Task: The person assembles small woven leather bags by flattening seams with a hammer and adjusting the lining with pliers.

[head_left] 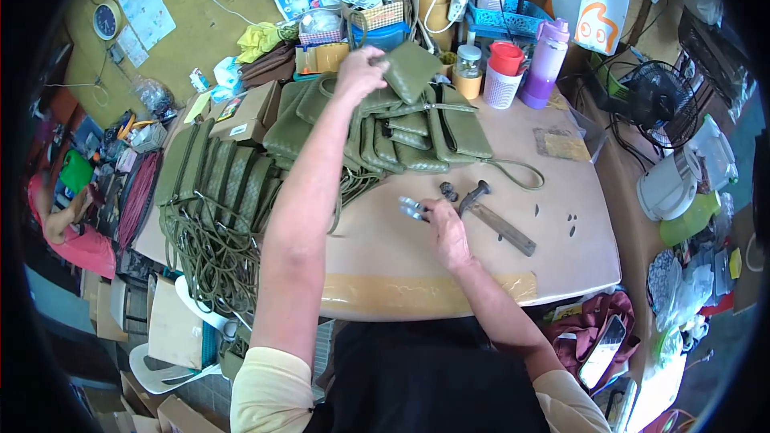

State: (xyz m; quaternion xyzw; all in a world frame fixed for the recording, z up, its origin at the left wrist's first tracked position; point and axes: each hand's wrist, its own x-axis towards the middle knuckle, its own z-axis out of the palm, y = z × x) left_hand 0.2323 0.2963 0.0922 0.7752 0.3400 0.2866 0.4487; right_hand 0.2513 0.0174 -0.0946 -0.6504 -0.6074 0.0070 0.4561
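My left hand (pixel 362 76) is stretched to the back of the table, its fingers closed on the edge of an olive green pouch (pixel 412 70) above a heap of similar pouches (pixel 377 140). Nearer to me, my right hand (pixel 446 232) holds a small shiny metal tool (pixel 412 208) over the tabletop. Just right of that hand lies a hammer (pixel 497 223) with a wooden handle. A small dark metal piece (pixel 448 191) is beside the hammer's head. Olive straps (pixel 212 256) hang in a tangle off the table's left side.
Along the back stand a jar (pixel 468 72), a red-and-white cup (pixel 504 74), a purple bottle (pixel 545 64) and a blue basket (pixel 505 20). A cardboard box (pixel 249 116) is at the back left. A black fan (pixel 662 104) stands right. Another person (pixel 72 228) is far left.
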